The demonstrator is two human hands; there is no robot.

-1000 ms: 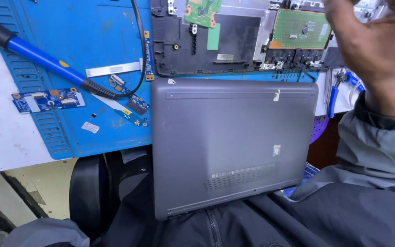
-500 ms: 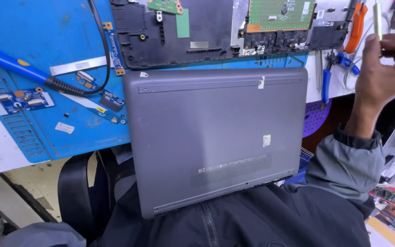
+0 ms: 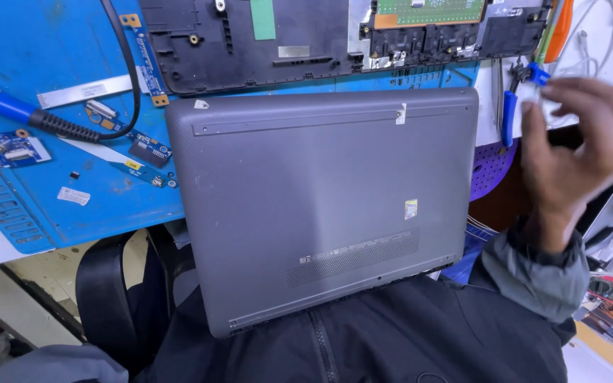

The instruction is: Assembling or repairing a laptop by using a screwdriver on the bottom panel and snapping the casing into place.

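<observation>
Since half a second ago the right hand (image 3: 580, 152) has dropped lower, now at 3 o'clock off the grey laptop (image 3: 328, 206), blurry, fingers loosely curled; can't tell if it's pinching anything. Laptop lies bottom-up, half on the lap, half on the blue mat (image 3: 44, 42). Soldering iron (image 3: 19, 110) sits at 9 o'clock.

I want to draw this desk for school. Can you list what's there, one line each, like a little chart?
Big thing in the middle: grey laptop, upside down, partly on the person's lap
Right hand: raised beside the laptop, blurred; what it holds cannot be told
Left hand: not in view
Mat: blue work mat
On the mat: soldering iron, small circuit boards
Above the laptop: black laptop shell with a green board
</observation>
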